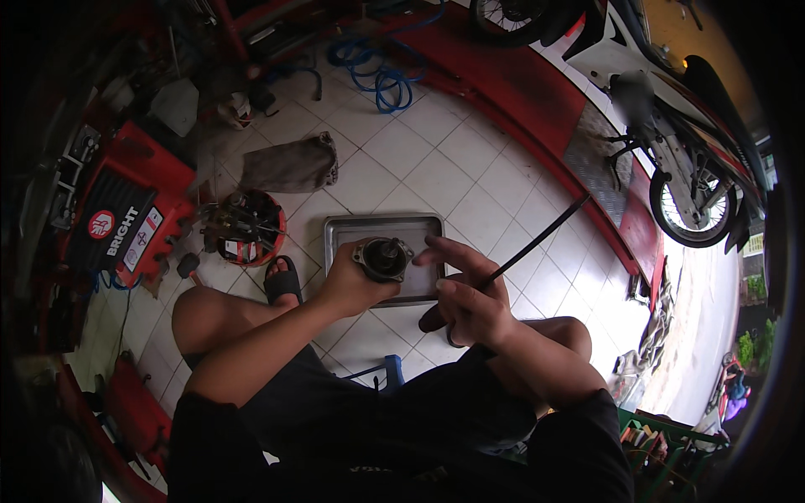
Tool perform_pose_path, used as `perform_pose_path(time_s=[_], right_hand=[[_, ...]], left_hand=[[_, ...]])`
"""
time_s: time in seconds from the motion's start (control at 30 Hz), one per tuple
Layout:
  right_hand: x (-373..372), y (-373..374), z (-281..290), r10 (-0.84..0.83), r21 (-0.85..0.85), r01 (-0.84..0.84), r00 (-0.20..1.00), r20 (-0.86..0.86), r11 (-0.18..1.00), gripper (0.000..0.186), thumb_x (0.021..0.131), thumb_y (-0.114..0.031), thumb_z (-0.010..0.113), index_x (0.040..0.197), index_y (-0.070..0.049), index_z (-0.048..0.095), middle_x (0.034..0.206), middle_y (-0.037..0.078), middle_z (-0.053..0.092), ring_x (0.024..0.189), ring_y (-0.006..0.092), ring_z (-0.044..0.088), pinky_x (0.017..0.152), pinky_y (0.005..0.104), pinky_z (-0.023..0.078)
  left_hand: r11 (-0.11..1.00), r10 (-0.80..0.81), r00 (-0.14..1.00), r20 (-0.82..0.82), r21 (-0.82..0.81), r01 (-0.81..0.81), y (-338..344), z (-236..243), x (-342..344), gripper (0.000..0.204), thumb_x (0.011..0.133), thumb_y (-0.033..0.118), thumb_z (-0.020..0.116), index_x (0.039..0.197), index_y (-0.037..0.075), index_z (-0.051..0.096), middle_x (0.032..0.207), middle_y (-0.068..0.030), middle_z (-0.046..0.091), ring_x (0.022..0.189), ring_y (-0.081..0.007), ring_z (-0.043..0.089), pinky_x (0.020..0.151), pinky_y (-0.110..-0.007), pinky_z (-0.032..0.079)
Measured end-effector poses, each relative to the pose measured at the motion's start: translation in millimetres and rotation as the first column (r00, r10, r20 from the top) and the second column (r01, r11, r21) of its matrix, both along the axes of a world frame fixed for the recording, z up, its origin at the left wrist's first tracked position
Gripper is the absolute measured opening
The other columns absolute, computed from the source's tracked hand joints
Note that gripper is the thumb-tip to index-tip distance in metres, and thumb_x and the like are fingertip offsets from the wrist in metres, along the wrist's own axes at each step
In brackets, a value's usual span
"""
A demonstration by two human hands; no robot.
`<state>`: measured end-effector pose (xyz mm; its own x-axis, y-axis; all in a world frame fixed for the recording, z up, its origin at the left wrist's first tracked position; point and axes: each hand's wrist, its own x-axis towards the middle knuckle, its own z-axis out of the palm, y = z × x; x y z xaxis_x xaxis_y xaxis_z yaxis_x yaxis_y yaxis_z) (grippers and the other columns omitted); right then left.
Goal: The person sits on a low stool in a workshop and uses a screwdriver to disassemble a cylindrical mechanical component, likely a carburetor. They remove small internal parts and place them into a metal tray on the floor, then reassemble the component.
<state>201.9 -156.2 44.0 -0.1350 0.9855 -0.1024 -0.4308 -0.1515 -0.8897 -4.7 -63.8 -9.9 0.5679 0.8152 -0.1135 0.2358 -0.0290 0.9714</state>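
Note:
My left hand [352, 285] is wrapped round a dark, round metal part [386, 261] with a flange at its rim and a short shaft standing up from its middle. I cannot make out exactly which part it is. It is held over a shallow metal tray [436, 226] on the floor. Close to its right side is my right hand [476, 303], its index finger reaching toward the flange. A long, thin dark rod [541, 237], which looks like a long screwdriver, runs through that hand. The rod slants up to the right, and a dark thicker end shows below the fingers.
Beyond my left foot stands a round red container [272, 220] full of tools. A grey cloth [289, 165] and a coiled blue hose [390, 84] lie farther off. A red toolbox [159, 172] is at the left. A motorcycle [671, 126] stands by a red ramp [520, 105] at the right.

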Motion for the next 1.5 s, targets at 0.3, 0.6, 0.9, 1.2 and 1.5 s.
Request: perform_pose_path(time_s=[0.3, 0.6, 0.9, 1.2, 1.5], right_hand=[[12.1, 1.9, -5.4, 0.055, -0.071, -0.06, 0.996, -0.07, 0.996, 0.029, 0.099, -0.011, 0.059, 0.124, 0.003, 0.062, 0.08, 0.004, 0.061, 0.051, 0.0076, 0.043, 0.049, 0.0245, 0.039], [27.2, 36.5, -40.3, -0.094, -0.297, 0.132, 0.986, 0.139, 0.946, 0.029, 0.094, -0.012, 0.061, 0.117, 0.006, 0.06, 0.094, 0.009, 0.064, 0.07, 0.0135, 0.056, 0.073, 0.0316, 0.049], [21.5, 19.5, -247.5, 0.561, -0.793, 0.147, 0.631, 0.535, 0.591, 0.028, 0.078, -0.028, 0.081, 0.09, -0.004, 0.072, 0.08, 0.004, 0.068, 0.059, 0.015, 0.061, 0.054, 0.0318, 0.053], [-67.3, 85.5, -395.5, 0.364, -0.451, 0.458, 0.269, 0.891, 0.766, 0.05, 0.072, -0.045, 0.079, 0.098, -0.003, 0.073, 0.104, 0.016, 0.074, 0.102, 0.034, 0.07, 0.087, 0.0429, 0.056], [-115.4, 119.8, -387.1, 0.402, -0.415, 0.476, 0.135, 0.906, 0.775, 0.085, 0.066, -0.055, 0.083, 0.129, -0.005, 0.056, 0.128, 0.017, 0.063, 0.105, 0.0362, 0.069, 0.09, 0.0441, 0.057]], left_hand=[[0.999, 0.001, 0.999, 0.039, -0.041, 0.0, -1.5, 3.5, 0.4, 0.037, 0.067, 0.004, 0.078, 0.103, 0.003, 0.067, 0.092, -0.0058, 0.071, 0.086, -0.0142, 0.068, 0.079, -0.03, 0.054], [0.952, 0.157, 0.925, 0.347, -0.302, -0.049, 28.2, 13.6, -27.0, 0.02, 0.082, 0.0, 0.073, 0.1, 0.007, 0.066, 0.091, -0.0053, 0.067, 0.083, -0.0175, 0.066, 0.073, -0.033, 0.052], [0.68, 0.562, 0.745, 0.361, -0.713, -0.168, 92.8, 36.4, -88.1, 0.023, 0.082, 0.008, 0.074, 0.101, 0.006, 0.06, 0.092, -0.0072, 0.062, 0.085, -0.0229, 0.06, 0.063, -0.03, 0.042], [0.626, 0.64, 0.699, 0.319, -0.744, -0.234, 94.2, 30.7, -93.3, 0.021, 0.082, 0.003, 0.073, 0.099, 0.002, 0.062, 0.087, -0.0092, 0.063, 0.074, -0.0234, 0.065, 0.057, -0.035, 0.044], [0.619, 0.597, 0.732, 0.328, -0.769, -0.16, 112.1, 16.1, -94.1, 0.022, 0.083, 0.004, 0.073, 0.101, 0.007, 0.06, 0.091, -0.0076, 0.064, 0.079, -0.0231, 0.064, 0.058, -0.032, 0.043]])
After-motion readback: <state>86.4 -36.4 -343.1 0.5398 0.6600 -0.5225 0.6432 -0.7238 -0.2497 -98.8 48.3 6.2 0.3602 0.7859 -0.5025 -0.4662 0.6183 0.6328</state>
